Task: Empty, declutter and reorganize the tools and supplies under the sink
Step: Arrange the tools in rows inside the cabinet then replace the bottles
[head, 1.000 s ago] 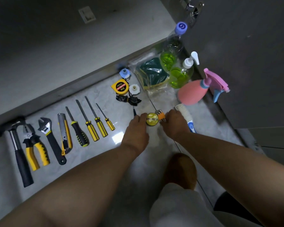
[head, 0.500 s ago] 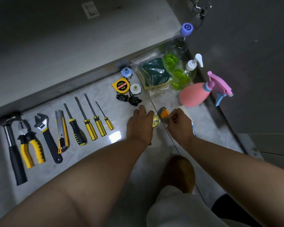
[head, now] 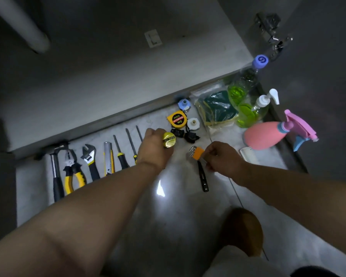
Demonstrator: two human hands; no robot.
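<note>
**Floor layout step: both hands loaded**

Step, as I read it: grouping items on the floor (head: pixel 178 216) in front of the cabinet (head: pixel 128 72).

- Left hand (head: pixel 156 149) is curled round a yellow tin (head: pixel 168 139), just right of the screwdrivers (head: pixel 120 154).
- Right hand (head: pixel 222 158) pinches the hex keys (head: pixel 196 153) by their orange holder. Can't tell if they touch the floor.

Next, my guess: set each into a gap near the tape measure (head: pixel 177 119) and black clips (head: pixel 185 134) without nudging the row.

In the way:
- Black tool (head: pixel 203 176) lies just near of the hex keys.
- White brush (head: pixel 248 153) is just to the right.

Left: hammer (head: pixel 55 172), pliers (head: pixel 73 172), wrench (head: pixel 90 160), knife (head: pixel 108 158).

Far right: sponge bag (head: pixel 216 108), green bottles (head: pixel 248 110), pink sprayer (head: pixel 268 132).
</note>
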